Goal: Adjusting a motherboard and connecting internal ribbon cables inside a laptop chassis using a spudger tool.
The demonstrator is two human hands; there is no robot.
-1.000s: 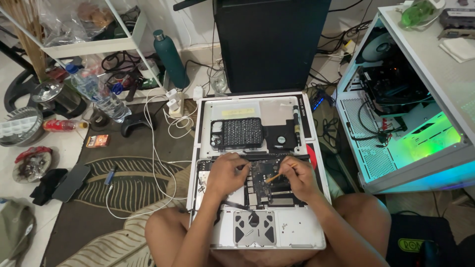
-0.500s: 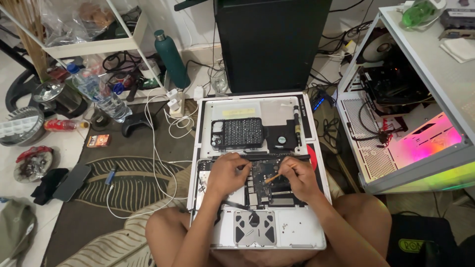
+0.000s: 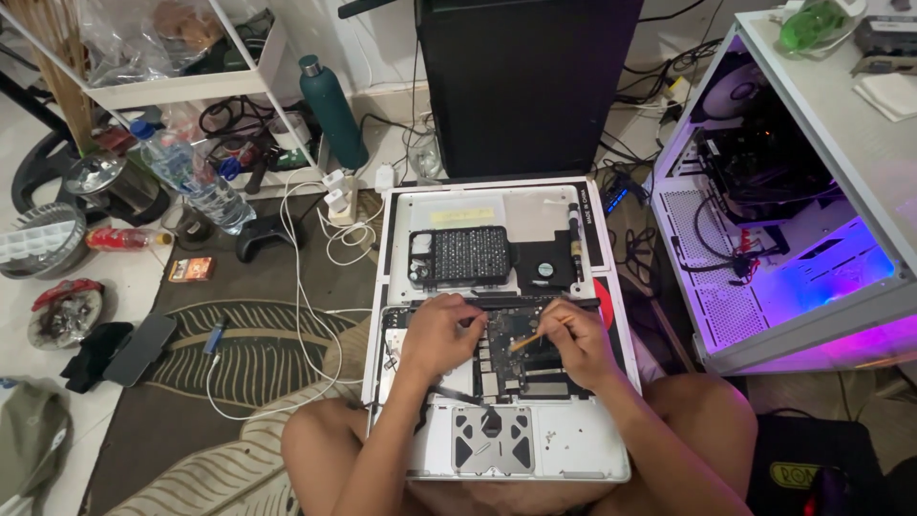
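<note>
An opened silver laptop base lies on my lap, its dark circuit board exposed. My left hand rests on the board's left part, fingers curled; whether it grips anything small I cannot tell. My right hand pinches a thin orange-tipped tool whose tip points at the board's middle. Beyond the base lies the removed white bottom cover, carrying a black screwdriver bit case, a small black fan and a driver handle.
A black monitor back stands ahead. To the right an open desktop computer glows purple. Left on the patterned rug are white cables, chargers, a game controller, a phone, plastic and teal bottles, shelf clutter.
Both hands stay over the board with only tiny shifts. The light inside the desktop computer changed from green to pink to purple.
</note>
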